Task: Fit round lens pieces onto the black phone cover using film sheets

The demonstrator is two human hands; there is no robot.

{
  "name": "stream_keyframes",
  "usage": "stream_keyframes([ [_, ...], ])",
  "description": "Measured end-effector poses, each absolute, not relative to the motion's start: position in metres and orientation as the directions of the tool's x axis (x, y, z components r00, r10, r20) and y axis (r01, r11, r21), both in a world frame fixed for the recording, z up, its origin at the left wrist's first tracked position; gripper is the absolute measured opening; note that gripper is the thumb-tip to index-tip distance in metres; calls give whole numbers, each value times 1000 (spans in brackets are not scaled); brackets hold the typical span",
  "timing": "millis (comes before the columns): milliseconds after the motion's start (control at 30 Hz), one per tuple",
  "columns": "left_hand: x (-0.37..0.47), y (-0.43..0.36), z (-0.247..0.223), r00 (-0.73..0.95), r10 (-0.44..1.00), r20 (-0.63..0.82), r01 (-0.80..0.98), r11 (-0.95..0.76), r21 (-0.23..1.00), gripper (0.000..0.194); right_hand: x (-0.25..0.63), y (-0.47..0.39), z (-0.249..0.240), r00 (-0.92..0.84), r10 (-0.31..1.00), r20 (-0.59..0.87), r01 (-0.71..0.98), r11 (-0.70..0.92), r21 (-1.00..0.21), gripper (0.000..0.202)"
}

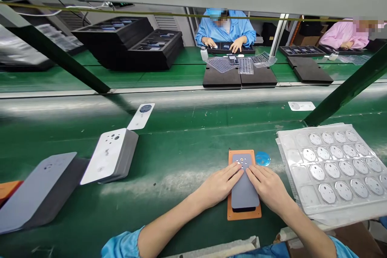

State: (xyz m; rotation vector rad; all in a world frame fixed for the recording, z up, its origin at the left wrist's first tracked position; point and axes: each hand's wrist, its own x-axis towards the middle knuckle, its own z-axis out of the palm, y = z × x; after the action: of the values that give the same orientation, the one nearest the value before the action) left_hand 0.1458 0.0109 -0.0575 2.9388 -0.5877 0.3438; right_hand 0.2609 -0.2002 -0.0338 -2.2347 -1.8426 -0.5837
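Before me lies a grey phone back panel (pixel 245 193) with several small holes near its top end. It rests slightly askew on an orange fixture plate (pixel 252 215), and a black strip shows under its lower edge. My left hand (pixel 218 185) lies on the panel's upper left part, fingers stretched out beside the holes. From the other side my right hand (pixel 269 187) lays its straight fingers on the upper right part. Both thumbs are mostly hidden. A round blue film (pixel 263 159) lies just beyond my right fingers.
On the right stands a clear tray (pixel 302 205) of round silver discs. To the left are a stack of white-topped panels (pixel 104 157) and a grey stack (pixel 39 193). Green posts (pixel 341 92) slant down either side. Two co-workers (pixel 226 28) sit across the line.
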Motion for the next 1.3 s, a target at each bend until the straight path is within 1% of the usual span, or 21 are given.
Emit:
stream_keyframes([
  [100, 146, 12, -56, 913, -355, 203, -381, -918, 107, 49, 262, -200, -37, 148, 916, 373, 975, -199, 103, 29],
  [200, 145, 11, -52, 923, -336, 187, -360, -926, 114, 53, 262, -199, -42, 164, 932, 322, 975, -202, 88, 36],
  [333, 146, 9, -45, 930, -335, 153, -352, -930, 106, 49, 261, -199, -44, 196, 953, 231, 976, -212, 46, 47],
  [467, 147, 9, -42, 930, -347, 124, -358, -931, 77, 48, 261, -199, -42, 200, 964, 173, 976, -211, 46, 51],
  [600, 145, 8, -45, 928, -356, 115, -365, -928, 72, 51, 262, -200, -41, 189, 967, 171, 978, -201, 59, 50],
  [1000, 144, 10, -46, 929, -361, 78, -369, -919, 140, 55, 257, -199, -39, 185, 974, 130, 977, -197, 86, 52],
  [1200, 140, 7, -45, 941, -330, 75, -336, -938, 85, 55, 255, -207, -49, 190, 954, 233, 977, -208, 55, 51],
  [1300, 138, 4, -45, 951, -302, 69, -306, -949, 75, 56, 253, -210, -51, 209, 946, 247, 974, -224, 33, 52],
])
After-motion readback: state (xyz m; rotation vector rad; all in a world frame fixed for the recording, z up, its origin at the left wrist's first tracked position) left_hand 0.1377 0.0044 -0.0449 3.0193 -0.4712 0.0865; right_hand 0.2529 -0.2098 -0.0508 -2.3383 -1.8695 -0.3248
